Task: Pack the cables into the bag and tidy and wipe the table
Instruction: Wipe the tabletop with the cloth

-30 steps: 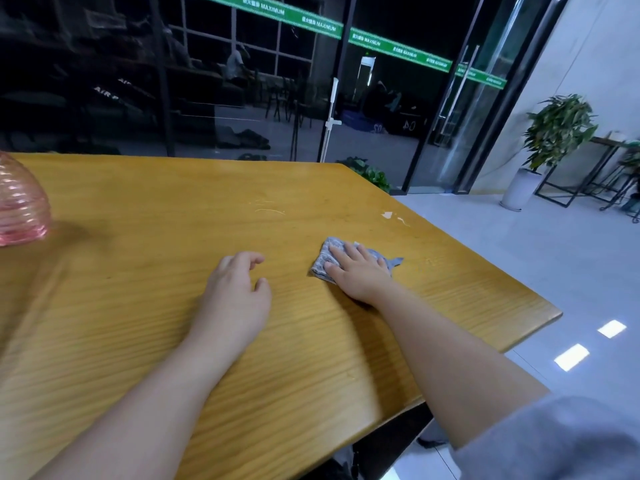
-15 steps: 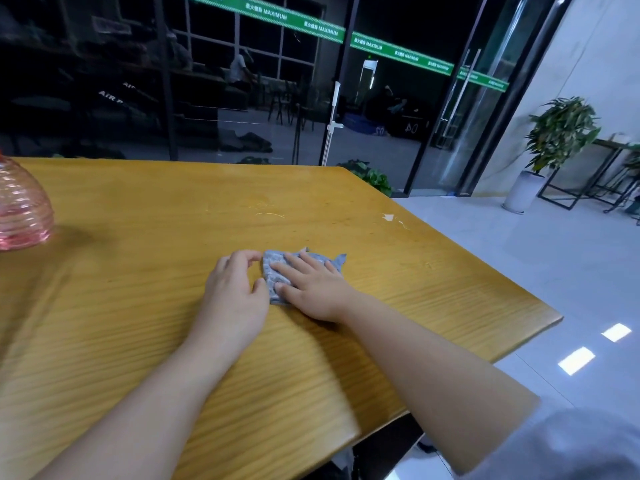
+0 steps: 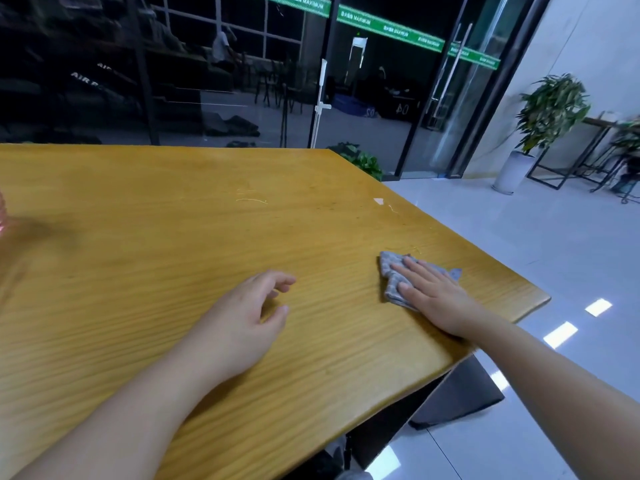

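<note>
Head camera looks down on a wide yellow wooden table (image 3: 145, 244) that fills most of the view, its right edge running diagonally toward the near right corner. Behind it stands a dark glass wall (image 3: 207, 71) with a green strip across the top, and a pale tiled floor (image 3: 502, 244) spreads to the right, where a potted plant (image 3: 550, 109) stands in a white pot.

On the table, the left hand (image 3: 242, 323) rests near the middle of the near side, its fingers loosely curled with a gap between thumb and forefinger, holding nothing. Well apart to its right, close to the table's right edge, the right hand (image 3: 433, 296) lies flat, its fingers straight and spread, pressing down on a small grey cloth (image 3: 391, 275). The cloth is crumpled flat against the wood; most of it shows to the left of and beyond the fingertips, and a small corner pokes out on the far right side of the hand. A white chip (image 3: 378, 201) marks the tabletop further back, with faint pale scratches (image 3: 251, 200) to its left.
</note>
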A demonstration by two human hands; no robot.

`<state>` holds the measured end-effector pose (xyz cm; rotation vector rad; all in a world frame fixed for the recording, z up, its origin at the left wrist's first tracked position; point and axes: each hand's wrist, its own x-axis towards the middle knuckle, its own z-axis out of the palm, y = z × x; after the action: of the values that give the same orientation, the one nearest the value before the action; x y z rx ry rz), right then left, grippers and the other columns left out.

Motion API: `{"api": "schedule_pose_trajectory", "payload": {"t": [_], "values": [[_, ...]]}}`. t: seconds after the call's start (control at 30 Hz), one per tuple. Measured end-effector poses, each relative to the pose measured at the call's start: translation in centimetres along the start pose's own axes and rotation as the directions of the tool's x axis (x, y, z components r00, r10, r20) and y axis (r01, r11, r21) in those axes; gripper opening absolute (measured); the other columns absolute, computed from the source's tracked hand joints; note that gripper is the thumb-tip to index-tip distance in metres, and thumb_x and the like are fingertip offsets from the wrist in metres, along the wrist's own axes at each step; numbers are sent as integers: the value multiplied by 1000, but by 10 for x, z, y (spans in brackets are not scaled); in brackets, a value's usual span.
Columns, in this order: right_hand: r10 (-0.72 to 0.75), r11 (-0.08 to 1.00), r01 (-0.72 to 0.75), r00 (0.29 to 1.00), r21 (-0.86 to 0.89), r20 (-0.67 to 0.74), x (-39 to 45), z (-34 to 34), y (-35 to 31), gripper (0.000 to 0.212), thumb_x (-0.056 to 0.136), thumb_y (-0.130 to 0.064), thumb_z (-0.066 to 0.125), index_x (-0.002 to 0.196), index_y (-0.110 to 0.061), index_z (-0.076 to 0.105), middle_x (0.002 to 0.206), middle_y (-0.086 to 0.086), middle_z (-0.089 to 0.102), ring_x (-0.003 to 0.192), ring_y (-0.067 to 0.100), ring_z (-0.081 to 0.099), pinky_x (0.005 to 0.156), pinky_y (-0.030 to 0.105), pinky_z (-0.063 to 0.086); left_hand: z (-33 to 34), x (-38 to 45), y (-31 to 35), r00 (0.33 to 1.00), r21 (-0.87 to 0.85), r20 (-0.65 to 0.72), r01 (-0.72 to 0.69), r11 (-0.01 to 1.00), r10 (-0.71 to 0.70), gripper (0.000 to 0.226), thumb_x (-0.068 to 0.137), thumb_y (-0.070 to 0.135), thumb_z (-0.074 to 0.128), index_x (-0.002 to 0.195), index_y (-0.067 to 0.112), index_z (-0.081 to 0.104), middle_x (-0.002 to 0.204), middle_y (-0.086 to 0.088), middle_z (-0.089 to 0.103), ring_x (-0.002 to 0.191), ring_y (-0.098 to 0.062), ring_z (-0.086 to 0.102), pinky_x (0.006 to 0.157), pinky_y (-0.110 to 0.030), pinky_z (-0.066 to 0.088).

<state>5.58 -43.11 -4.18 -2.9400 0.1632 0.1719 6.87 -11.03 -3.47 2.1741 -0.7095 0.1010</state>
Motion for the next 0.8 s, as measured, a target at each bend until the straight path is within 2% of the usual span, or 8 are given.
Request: {"api": "schedule_pose_trajectory", "payload": {"t": [0.07,0.17,0.23,0.33,0.47,0.53,0.63,0.8], "values": [[20,1000,-20,1000,15,1,-2,-3,14,47,99,-50,20,145,-47,11,157,-20,1,144,2,-5,119,38,-2,0,1,-1,1000,21,0,7,1000,-7,31,91,14,54,119,27,53,114,16,54,104,0,52,93,-17,37],[38,999,-38,999,39,-4,2,-9,33,47,100,-48,19,146,-45,13,157,-20,3,144,1,-4,118,34,-2,-1,4,-4,999,38,-31,16,999,-15,27,91,14,53,114,27,56,111,17,55,97,6,54,81,-4,36],[93,995,-92,995,47,-26,11,-13,44,48,100,-47,19,147,-41,14,157,-18,4,145,3,-3,117,33,-2,0,5,-6,999,44,-37,14,999,-12,25,91,14,54,112,26,58,109,17,56,94,9,53,79,-1,33],[171,985,-169,984,40,-49,31,-16,56,49,100,-49,17,149,-39,13,159,-14,3,146,6,-3,118,36,-1,0,6,-5,999,89,-35,7,996,-4,23,91,16,53,111,27,58,106,20,54,92,7,53,78,-3,34],[234,972,-233,970,12,-62,60,-20,55,51,101,-48,14,150,-37,10,160,-8,2,147,12,-2,119,44,2,0,8,-2,998,138,-55,10,990,-3,22,92,21,51,109,33,58,103,26,52,80,18,46,74,2,31],[252,968,-252,965,3,-75,71,-22,45,51,102,-44,15,151,-33,11,159,-7,8,147,14,1,118,46,5,1,9,-2,997,154,-70,25,988,-14,22,92,22,51,109,33,58,102,27,51,77,18,45,73,3,30],[278,960,-279,957,-1,-84,85,-23,32,51,101,-43,15,151,-32,12,159,-7,8,147,16,2,117,47,7,1,10,0,997,191,-68,39,981,-26,22,92,24,49,109,34,57,103,27,51,83,10,49,73,3,29],[307,951,-309,949,-13,-73,99,-21,25,54,99,-48,14,150,-34,10,160,-8,3,147,16,-3,117,49,4,-2,9,3,1000,264,-12,20,964,-17,24,95,27,45,111,36,59,108,26,59,106,2,53,74,-9,28]]}}
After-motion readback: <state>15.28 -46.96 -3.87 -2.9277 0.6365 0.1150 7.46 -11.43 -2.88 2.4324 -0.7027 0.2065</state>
